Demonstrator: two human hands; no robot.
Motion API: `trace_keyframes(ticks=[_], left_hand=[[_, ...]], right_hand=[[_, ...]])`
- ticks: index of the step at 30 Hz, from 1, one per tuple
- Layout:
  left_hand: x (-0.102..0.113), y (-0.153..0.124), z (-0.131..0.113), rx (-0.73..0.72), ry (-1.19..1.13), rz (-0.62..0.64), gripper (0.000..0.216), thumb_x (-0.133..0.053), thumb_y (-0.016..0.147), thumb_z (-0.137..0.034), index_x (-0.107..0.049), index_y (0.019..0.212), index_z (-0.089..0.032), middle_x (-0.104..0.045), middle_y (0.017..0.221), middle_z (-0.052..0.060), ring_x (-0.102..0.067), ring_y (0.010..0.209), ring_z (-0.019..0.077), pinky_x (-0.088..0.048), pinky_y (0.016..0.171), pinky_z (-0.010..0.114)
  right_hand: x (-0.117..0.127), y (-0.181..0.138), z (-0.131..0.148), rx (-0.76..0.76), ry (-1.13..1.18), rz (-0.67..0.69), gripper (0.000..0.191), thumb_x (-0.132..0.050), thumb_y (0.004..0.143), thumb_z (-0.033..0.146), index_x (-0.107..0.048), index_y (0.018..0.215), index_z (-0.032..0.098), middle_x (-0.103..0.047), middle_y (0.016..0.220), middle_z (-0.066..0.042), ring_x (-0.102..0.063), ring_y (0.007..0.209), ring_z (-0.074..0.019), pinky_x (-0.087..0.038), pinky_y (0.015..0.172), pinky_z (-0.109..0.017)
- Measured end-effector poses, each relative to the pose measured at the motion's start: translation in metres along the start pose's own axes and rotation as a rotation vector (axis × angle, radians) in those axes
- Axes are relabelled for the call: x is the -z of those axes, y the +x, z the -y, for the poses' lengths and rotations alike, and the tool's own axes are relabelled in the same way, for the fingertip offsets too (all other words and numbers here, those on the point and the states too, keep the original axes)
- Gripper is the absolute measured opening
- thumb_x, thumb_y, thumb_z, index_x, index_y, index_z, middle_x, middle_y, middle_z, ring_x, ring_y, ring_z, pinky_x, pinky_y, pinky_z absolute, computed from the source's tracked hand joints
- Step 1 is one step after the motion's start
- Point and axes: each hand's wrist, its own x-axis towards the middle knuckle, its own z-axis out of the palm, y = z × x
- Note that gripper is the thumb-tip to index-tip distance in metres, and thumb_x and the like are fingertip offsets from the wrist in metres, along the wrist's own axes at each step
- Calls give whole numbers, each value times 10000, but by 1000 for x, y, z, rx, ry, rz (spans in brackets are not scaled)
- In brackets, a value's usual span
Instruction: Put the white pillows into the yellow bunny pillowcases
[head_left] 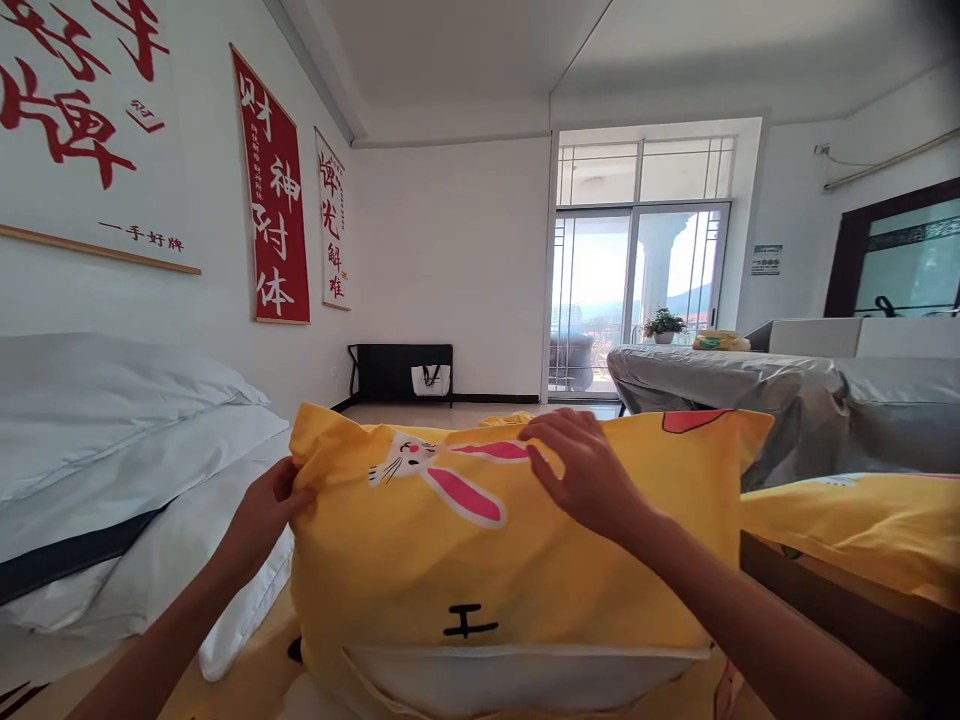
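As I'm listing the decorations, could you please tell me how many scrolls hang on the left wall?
3: a white scroll nearest, cut off by the frame; a red scroll in the middle; a narrow scroll farthest. Others may lie outside view.

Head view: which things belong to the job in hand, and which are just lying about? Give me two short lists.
In the job:
- yellow pillow
- white insert in its opening
- left hand, gripping the pillow's edge
- right hand, at the pillow's top
- perhaps yellow cloth at right

Just about:
- plant
- white bag
- red scroll
- probably white bedding
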Motion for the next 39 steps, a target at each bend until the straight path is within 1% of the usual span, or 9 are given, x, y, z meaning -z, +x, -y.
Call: trace_keyframes(ticks=[3,6,10,14,17,21,28,34,39], left_hand=[[1,-6,4,-96,142,-63,398,-675,660,-482,-569,908,-189,-659,888,37,-611,826,223,-500,694,296],[3,-11,11,-230,361,-197,343,-607,724,-531,-503,729,-204,-550,658,-21,-513,622,153,-421,561,242],[1,-18,18,-339,432,-334,381,-586,759,-497,-366,626,-215,-350,548,-71,-334,506,103,-311,463,213],[-6,-19,18,-312,300,-372,329,-596,767,-484,-447,681,-203,-393,567,-66,-359,523,102,-340,466,202],[-10,-17,20,-268,145,-355,331,-595,770,-501,-555,850,-182,-544,683,-26,-471,609,125,-401,515,207],[-10,-16,22,-269,28,-294,400,-580,781,-509,-565,994,-170,-639,874,35,-558,757,168,-449,590,227],[-4,-17,19,-263,94,-241,295,-628,765,-436,-535,892,-187,-545,737,-17,-497,656,137,-421,544,214],[10,-12,35,-299,-205,-38,286,-641,735,-374,-522,938,-213,-520,780,-29,-494,697,133,-434,573,207],[7,-11,37,-216,-99,-76,332,-714,701,-364,-552,933,-190,-578,820,-7,-540,743,154,-478,618,232]], right_hand=[[-29,34,61,196,219,243,207,-456,871,87,-636,897,185,-684,863,-36,-570,850,-157,-342,798,-301],[-57,62,97,280,277,351,232,-448,870,56,-642,879,184,-684,868,-20,-568,833,-136,-334,745,-285],[-88,89,122,387,168,325,178,-476,860,69,-625,883,165,-673,921,-46,-549,892,-163,-329,736,-305],[-107,102,139,384,134,265,164,-465,923,206,-620,908,158,-660,985,-65,-529,937,-187,-342,775,-325],[-114,108,147,375,193,291,166,-482,913,238,-625,890,156,-649,968,-47,-530,905,-175,-351,783,-316],[-118,117,148,340,323,360,109,-544,849,199,-616,923,163,-640,947,-28,-528,903,-161,-351,787,-289],[-115,124,147,470,218,412,77,-516,816,199,-578,802,155,-611,810,-51,-503,814,-181,-326,804,-306],[-105,126,144,426,185,437,120,-451,795,112,-540,859,161,-579,747,-31,-469,693,-162,-324,748,-274],[-100,124,132,386,220,383,166,-414,816,81,-532,917,141,-581,764,-49,-496,721,-170,-332,786,-277]])
